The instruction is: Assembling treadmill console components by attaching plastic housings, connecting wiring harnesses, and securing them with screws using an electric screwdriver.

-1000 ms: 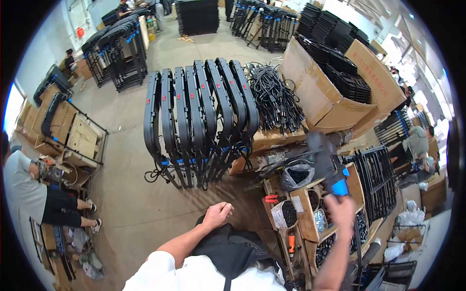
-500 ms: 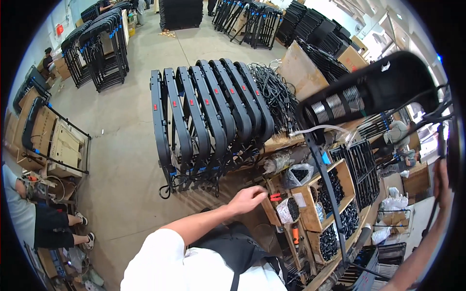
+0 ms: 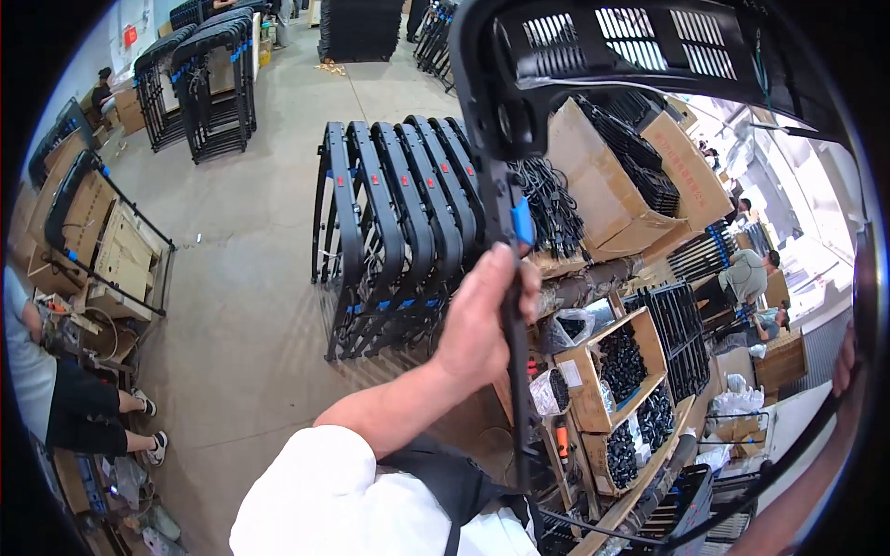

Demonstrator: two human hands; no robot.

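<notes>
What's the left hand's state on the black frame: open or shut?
Shut: the left hand grips the black frame, thumb on one side, fingers showing on the other.

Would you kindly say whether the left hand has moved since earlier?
Yes: the left hand has moved up the picture, judged against the wooden bin.

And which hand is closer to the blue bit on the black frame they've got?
Left. The left hand grips the frame just below the blue bit; the right hand is farther off, by the frame's other side.
</notes>
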